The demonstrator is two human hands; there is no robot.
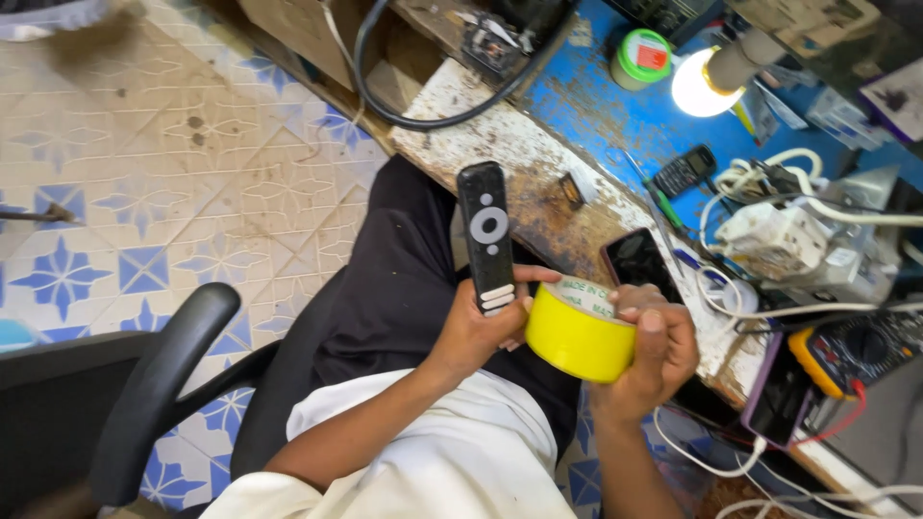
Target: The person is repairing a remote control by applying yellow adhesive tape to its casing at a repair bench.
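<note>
You hold both things in front of your body, above your lap, just at the near edge of the counter. Your left hand grasps the black remote control by its lower end. The long axis of the remote stands almost upright in the view, its top pointing away from you toward the counter, and the face with the round grey ring looks up at the camera. The fingers are closed around the lower part, and the thumb lies across toward the tape.

Your right hand grasps the yellow tape roll. The roll lies directly to the right of the remote, and it touches your left hand, or nearly so; I cannot tell if it touches the remote itself. The open side of the roll, with the pale inner ring, faces up and a little away from you. The right fingers wrap over the far and right side of the roll, so this hand is clenched on it and not released. I cannot see a loose end of tape.

So the two things are side by side, one in each hand, and the lower end of the remote is the part nearest to the roll. On the counter beyond them lies a dark phone, well apart from your hands
</note>
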